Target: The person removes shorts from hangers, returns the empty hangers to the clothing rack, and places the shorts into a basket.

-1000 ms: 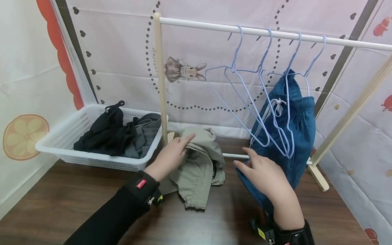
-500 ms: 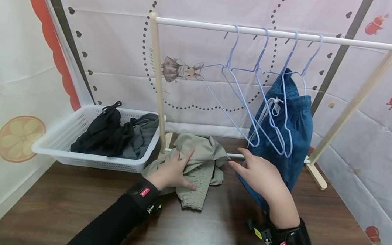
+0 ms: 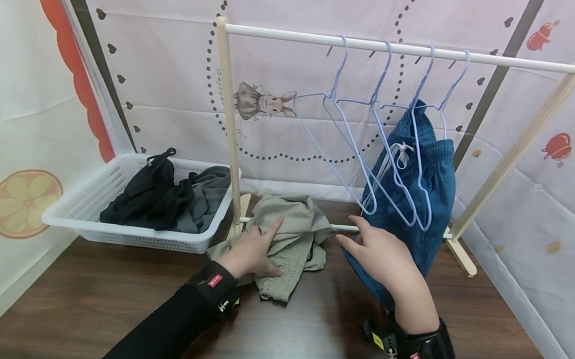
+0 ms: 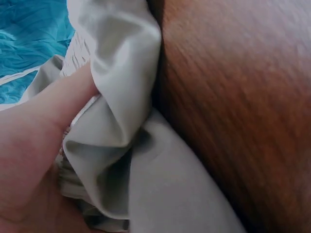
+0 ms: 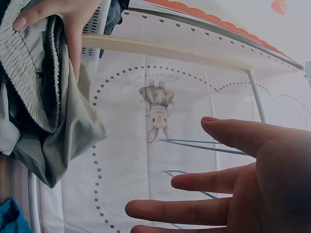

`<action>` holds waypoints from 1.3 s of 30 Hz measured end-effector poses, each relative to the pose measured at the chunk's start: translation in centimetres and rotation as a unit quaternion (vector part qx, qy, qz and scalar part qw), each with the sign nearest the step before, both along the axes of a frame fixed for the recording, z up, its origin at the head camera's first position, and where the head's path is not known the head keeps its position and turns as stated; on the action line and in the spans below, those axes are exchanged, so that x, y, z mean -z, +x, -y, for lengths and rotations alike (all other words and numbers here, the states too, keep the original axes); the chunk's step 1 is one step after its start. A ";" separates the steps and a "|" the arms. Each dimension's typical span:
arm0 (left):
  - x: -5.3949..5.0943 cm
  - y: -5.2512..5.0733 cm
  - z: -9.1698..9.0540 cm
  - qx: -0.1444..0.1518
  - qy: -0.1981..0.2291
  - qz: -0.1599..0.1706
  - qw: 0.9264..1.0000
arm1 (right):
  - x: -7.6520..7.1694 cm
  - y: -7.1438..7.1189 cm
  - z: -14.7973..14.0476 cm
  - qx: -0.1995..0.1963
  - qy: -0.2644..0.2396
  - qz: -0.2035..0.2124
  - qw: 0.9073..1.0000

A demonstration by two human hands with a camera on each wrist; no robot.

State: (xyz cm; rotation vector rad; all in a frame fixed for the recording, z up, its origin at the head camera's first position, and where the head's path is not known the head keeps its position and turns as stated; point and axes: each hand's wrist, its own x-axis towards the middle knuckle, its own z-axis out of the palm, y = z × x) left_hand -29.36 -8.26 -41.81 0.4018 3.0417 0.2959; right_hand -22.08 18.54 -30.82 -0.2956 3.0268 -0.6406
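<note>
A crumpled khaki-green pair of pants (image 3: 295,215) with a gathered elastic edge lies on the wooden tabletop, under the left end of the clothes rack. My left hand (image 3: 249,253) rests on it with finger and thumb spread; in the left wrist view a fold of the khaki cloth (image 4: 126,82) covers part of that hand. My right hand (image 3: 386,255) hovers in front of blue drawstring shorts (image 3: 436,176) that hang at the rack's right side. Its fingers are extended and hold nothing, as the right wrist view shows.
Several light-blue hangers (image 3: 335,90) hang from the white rail (image 3: 285,35) of the rack, left of and in front of the shorts. A white basket (image 3: 85,212) at the left contains black clothing (image 3: 152,194) and grey clothing (image 3: 206,197). Wooden legs (image 3: 518,148) stand at each end.
My left hand has drawn back and down over the khaki pants, its thumb now spread to the right. The cloth has shifted slightly toward me. The right hand stays nearly still.
</note>
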 end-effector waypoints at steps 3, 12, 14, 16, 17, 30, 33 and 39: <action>0.1 0.0 0.0 0.006 0.006 -0.003 1.000 | 0.1 0.0 0.1 -0.002 0.005 0.000 1.000; 0.1 0.4 0.0 0.061 0.071 -0.039 0.995 | 0.2 -0.1 0.4 -0.015 0.010 -0.003 1.000; 0.0 0.7 0.1 0.077 0.069 -0.058 0.993 | 0.2 -0.1 0.4 -0.017 0.012 -0.004 1.000; -0.1 1.0 0.2 0.093 0.066 -0.073 0.991 | 0.3 0.0 0.5 -0.022 0.013 -0.005 1.000; -0.1 1.2 0.3 0.099 0.066 -0.078 0.990 | 0.3 0.0 0.5 -0.025 0.013 -0.005 1.000; -1.1 2.3 1.8 0.062 0.149 -0.057 0.985 | 1.1 0.0 0.6 -0.066 0.017 -0.011 0.998; -1.6 2.7 2.2 0.037 0.184 -0.039 0.981 | 1.1 0.0 0.5 -0.072 0.020 -0.011 0.997; -3.0 3.2 2.6 -0.018 0.234 -0.054 0.971 | 1.1 -0.1 0.4 -0.076 0.026 -0.011 0.997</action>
